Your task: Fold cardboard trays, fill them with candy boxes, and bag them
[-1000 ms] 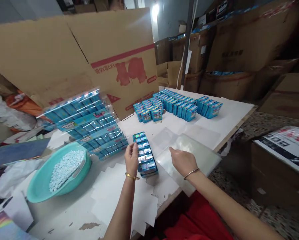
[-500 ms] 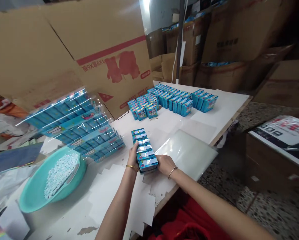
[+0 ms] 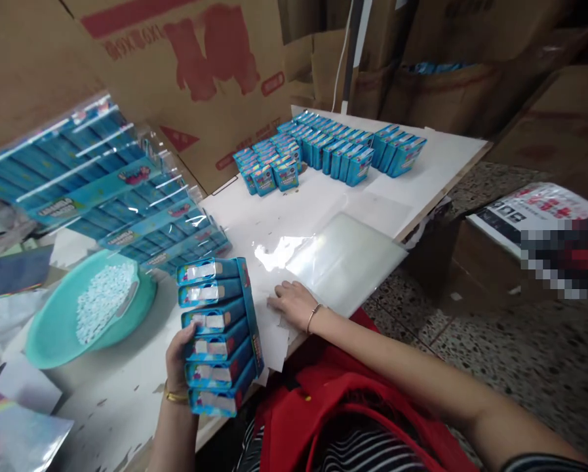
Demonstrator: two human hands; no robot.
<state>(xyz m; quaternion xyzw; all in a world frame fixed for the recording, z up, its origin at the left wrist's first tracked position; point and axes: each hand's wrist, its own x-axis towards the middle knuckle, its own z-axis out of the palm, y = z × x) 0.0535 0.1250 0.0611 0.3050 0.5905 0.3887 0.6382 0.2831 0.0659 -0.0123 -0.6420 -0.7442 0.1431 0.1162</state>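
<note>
My left hand (image 3: 179,351) grips a row of small blue boxes (image 3: 212,344), lifted and tilted at the table's front edge; its thumb lies on their ends, and its other fingers are hidden behind them. A blue tray side runs along the row's right. My right hand (image 3: 294,305), fingers spread, rests on the table beside the near left corner of a stack of clear plastic sheets (image 3: 347,255). Nothing shows in it. Ragged white card lies partly under the held boxes.
On the white table (image 3: 254,226) are rows of blue boxes (image 3: 340,154) at the back, wrapped blue packs (image 3: 121,196) stacked left, and a teal basin (image 3: 52,334) of small pale pieces. A large carton (image 3: 141,85) stands behind; another (image 3: 485,262) stands right.
My left hand has lifted the row of boxes, turned it and brought it left and nearer. My right hand has let go of the row and opened on the table. The view has tipped down.
</note>
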